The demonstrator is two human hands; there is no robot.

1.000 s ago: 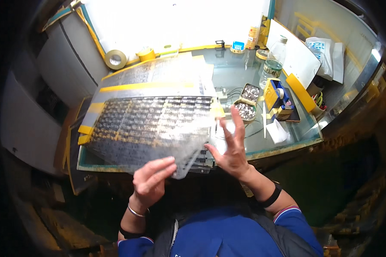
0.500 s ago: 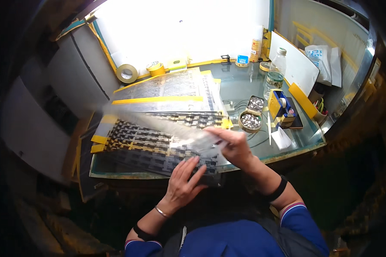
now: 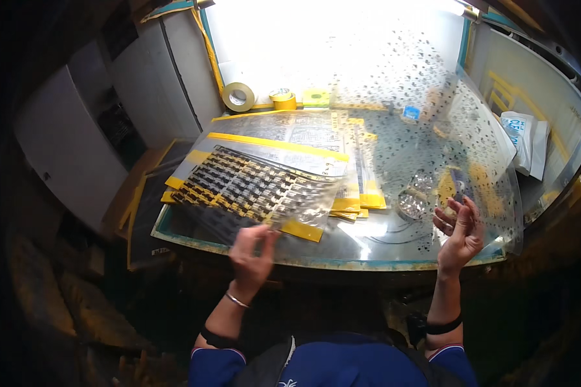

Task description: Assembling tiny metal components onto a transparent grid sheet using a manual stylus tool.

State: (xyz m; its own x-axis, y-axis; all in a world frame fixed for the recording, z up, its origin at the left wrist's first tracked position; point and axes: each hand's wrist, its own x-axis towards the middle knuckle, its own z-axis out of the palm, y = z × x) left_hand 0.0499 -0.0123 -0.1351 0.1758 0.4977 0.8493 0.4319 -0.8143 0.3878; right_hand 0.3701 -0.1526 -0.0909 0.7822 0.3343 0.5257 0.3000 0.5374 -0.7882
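Observation:
My right hand (image 3: pixel 459 238) grips a large clear film sheet (image 3: pixel 394 84) speckled with black marks. That sheet is raised over the right part of the glass table, and things behind show through it. My left hand (image 3: pixel 252 255), slightly blurred, pinches the near edge of a dark patterned film (image 3: pixel 239 187). Dark blocks run in rows across this film, with yellow and white between them. It rests on a stack of clear sheets (image 3: pixel 290 132) edged with yellow tape.
Along the back lie a wide tape roll (image 3: pixel 238 97), yellow tape rolls (image 3: pixel 283 100) and a bright lit panel (image 3: pixel 271 45). Through the speckled film I see a blue-labelled tin (image 3: pixel 411 113) and a container of small bits (image 3: pixel 413 205). White bags (image 3: pixel 526 138) stand at the right.
My right hand has swung right, carrying the clear film away from above the patterned one. My left hand has gone from spread fingers to a pinch at the patterned film's near edge. The view has shifted.

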